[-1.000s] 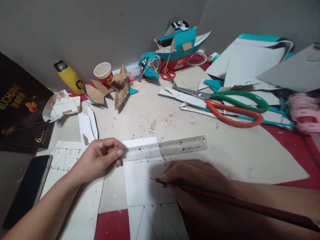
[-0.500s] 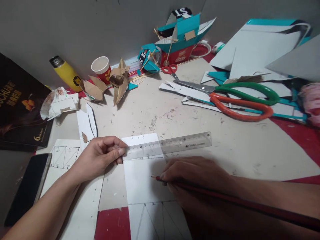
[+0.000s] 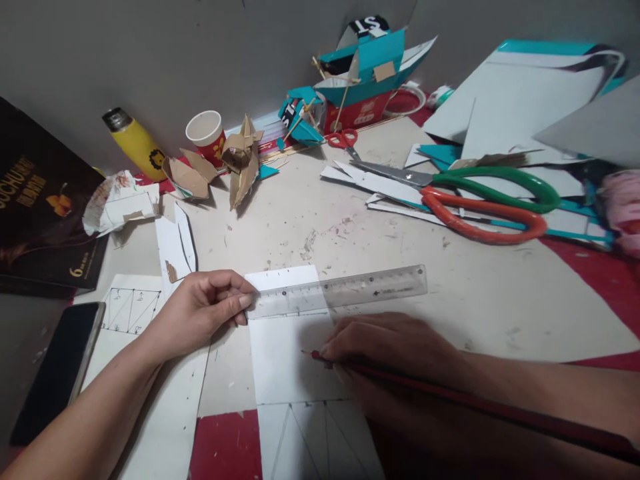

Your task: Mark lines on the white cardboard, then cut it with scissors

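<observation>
The ruler [image 3: 345, 292] lies across the paper [image 3: 277, 357], the phone [image 3: 59, 373] to its left, the scissors [image 3: 416, 177] behind to the right.

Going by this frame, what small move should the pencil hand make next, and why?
Probably bring the tip of the pencil up to the lower edge of the ruler: the left hand pinches one end of the ruler across the white card, while the right hand holds the pencil tip below it.

Craft corner, perhaps at home — big scissors [image 3: 485, 207], cardboard boat [image 3: 377, 63], plastic ruler [image 3: 350, 289], paper cup [image 3: 206, 133], yellow bottle [image 3: 135, 147]
</observation>
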`<state>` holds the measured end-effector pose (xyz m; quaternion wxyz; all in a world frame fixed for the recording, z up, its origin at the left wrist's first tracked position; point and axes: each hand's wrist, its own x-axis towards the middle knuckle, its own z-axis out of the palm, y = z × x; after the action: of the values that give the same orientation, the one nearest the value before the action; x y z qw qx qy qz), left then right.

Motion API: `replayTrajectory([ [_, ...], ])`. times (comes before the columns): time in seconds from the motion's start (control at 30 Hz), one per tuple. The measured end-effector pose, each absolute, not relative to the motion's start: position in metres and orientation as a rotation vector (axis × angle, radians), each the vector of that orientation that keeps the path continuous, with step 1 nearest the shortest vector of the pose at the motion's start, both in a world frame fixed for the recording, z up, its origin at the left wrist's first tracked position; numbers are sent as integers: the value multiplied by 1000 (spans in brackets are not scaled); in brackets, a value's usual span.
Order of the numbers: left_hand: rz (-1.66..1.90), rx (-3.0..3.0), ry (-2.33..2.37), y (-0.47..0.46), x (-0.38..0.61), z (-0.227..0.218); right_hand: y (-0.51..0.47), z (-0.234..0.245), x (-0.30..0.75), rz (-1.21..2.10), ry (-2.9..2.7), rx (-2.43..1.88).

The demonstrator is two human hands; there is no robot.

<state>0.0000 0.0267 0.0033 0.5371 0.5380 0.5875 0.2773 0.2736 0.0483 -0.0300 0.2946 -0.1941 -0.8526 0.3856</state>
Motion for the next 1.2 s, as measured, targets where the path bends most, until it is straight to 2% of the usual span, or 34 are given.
replayTrajectory([
  [0.2,663,1330,1380,26,-2,0,53,-25,276,1105,-2292,-415],
  [0.4,681,1317,1360,25,-2,-4,43,-7,276,1008,-2188,-705],
  [0.63,649,1351,1366,25,-1,-4,34,25,266,1193,-2098,-904],
  [0.83,670,1346,1339,25,1,-4,40,4,235,1381,-2021,-860],
  [1.2,693,1317,1325,27,4,-6,35,-24,229,1116,-2096,-755],
])
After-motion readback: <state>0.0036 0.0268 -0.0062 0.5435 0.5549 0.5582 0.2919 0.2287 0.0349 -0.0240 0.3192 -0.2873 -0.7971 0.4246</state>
